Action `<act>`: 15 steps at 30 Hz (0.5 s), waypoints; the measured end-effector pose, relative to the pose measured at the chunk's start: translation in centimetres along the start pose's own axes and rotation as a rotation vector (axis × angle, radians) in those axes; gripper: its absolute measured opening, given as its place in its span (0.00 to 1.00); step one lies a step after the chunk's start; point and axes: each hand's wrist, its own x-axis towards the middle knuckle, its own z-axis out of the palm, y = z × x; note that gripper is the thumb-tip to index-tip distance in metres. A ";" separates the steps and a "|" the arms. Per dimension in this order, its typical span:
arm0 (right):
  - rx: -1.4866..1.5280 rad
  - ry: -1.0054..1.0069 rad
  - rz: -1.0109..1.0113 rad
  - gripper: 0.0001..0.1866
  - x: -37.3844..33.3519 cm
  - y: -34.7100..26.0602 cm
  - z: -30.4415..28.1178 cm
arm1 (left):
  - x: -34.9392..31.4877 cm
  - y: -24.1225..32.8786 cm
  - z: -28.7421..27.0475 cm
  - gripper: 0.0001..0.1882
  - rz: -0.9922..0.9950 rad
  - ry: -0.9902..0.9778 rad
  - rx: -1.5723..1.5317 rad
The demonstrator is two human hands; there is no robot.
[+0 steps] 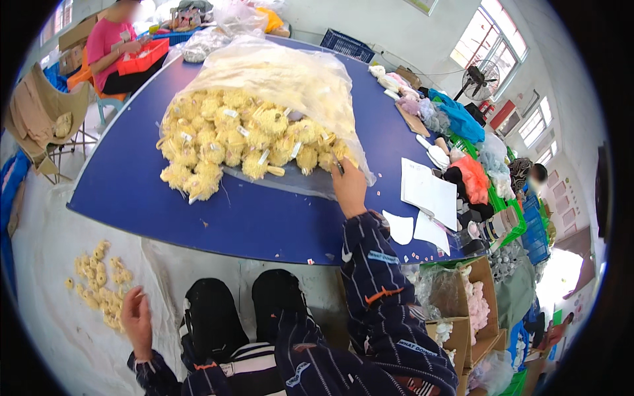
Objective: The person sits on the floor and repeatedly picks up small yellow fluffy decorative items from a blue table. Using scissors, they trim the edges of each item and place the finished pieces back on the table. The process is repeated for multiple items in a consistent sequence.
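Observation:
A heap of fluffy yellow plush pieces (257, 135) with small white tags spills from a large clear plastic bag (284, 69) on the blue table. At the heap's right end, my right hand (350, 189) is closed with its fingertips pinched against the nearest plush piece. A small dark, thin thing shows at those fingertips, too small to name. My left hand (137, 321) hangs low beside my knees, fingers apart and holding nothing. Close to it, small yellow pieces (99, 280) lie scattered on pale sheeting below the table's edge.
White papers (428, 195) lie on the blue table (264, 234) to the right. Bags and fabric crowd its right side, with cardboard boxes (485, 310) below. A person in pink (109, 46) sits at the far left with a red tray (143, 57).

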 end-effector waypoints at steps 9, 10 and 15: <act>1.360 -0.574 0.545 0.10 -15.7 -9.6 -7.5 | -0.4 7.3 13.7 0.25 -0.299 -0.855 -0.595; 1.392 -0.660 0.569 0.11 -16.8 -10.2 -7.6 | -0.9 7.1 14.6 0.28 -0.354 -0.916 -0.784; 1.557 -0.889 0.753 0.12 -20.2 -11.2 -6.5 | -2.6 5.8 14.8 0.24 -0.524 -0.812 -1.130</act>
